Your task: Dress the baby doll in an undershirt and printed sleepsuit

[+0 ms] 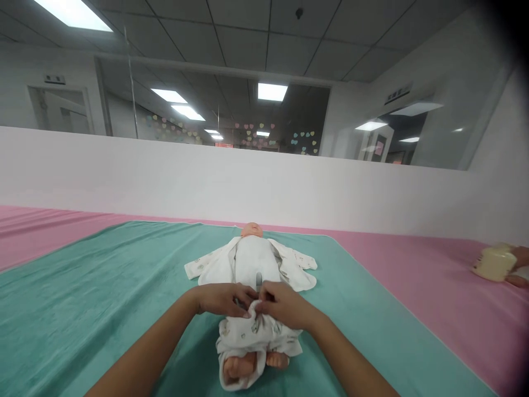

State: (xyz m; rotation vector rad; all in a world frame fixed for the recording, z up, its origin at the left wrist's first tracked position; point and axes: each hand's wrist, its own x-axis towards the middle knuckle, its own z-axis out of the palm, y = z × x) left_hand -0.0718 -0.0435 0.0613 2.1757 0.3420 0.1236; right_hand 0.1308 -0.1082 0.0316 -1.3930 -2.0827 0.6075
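A baby doll (pixel 251 230) lies on its back on a teal blanket (pixel 103 286), its head pointing away from me. A white printed garment (pixel 258 341) is folded up over its legs, and the doll's bare feet (pixel 243 364) poke out at the near end. The garment's sides (pixel 295 264) spread open beside a smooth white torso wrap (pixel 256 259). My left hand (pixel 223 299) and my right hand (pixel 285 304) meet at the doll's middle, with their fingers pinching the folded cloth. The hands hide the cloth's top edge.
The teal blanket lies on a pink mat (pixel 430 292). A low white wall (pixel 206 182) runs behind it, below a glass window with heart stickers (pixel 264 135). At the right edge, a co-worker's hand holds a cream-coloured jar (pixel 495 263).
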